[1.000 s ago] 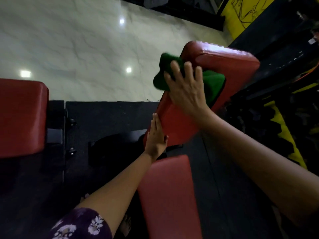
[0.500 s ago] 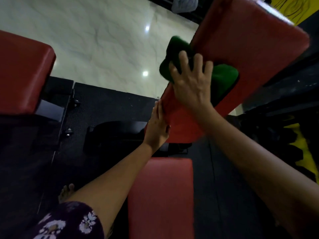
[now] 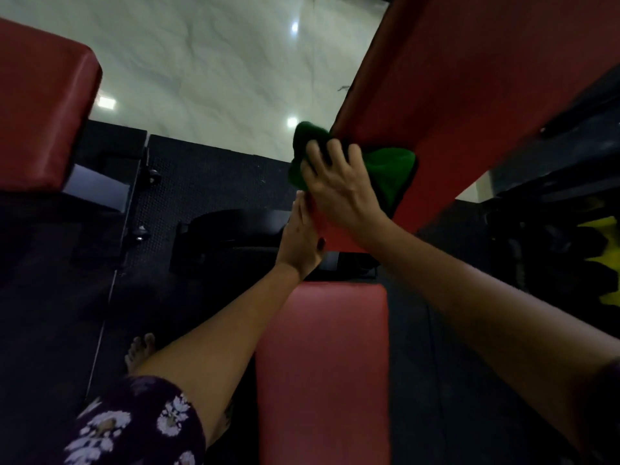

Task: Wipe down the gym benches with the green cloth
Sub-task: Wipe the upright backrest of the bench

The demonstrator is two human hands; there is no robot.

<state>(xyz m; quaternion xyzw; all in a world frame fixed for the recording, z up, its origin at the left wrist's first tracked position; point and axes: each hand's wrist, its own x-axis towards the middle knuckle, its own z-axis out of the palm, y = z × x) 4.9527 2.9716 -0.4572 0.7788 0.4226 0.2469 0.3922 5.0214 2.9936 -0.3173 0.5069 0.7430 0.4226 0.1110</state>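
A red padded backrest [image 3: 469, 78] of the gym bench slopes up to the upper right. My right hand [image 3: 339, 182] presses the green cloth [image 3: 391, 169] flat against its lower part, fingers spread over the cloth. My left hand [image 3: 300, 236] lies with straight fingers against the left edge of the backrest, just below the cloth. The red seat pad [image 3: 323, 370] of the same bench lies below, between my forearms.
Another red bench pad [image 3: 40, 105] stands at the left on a dark frame [image 3: 97, 186]. Black rubber flooring [image 3: 208, 182] surrounds the benches; pale marble floor [image 3: 218, 68] lies beyond. Dark equipment with yellow parts [image 3: 600, 263] sits at the right. My bare foot [image 3: 141, 350] is lower left.
The cloth under my right hand has slid down the backrest toward its lower end, close to my left hand. The view has moved closer to the backrest.
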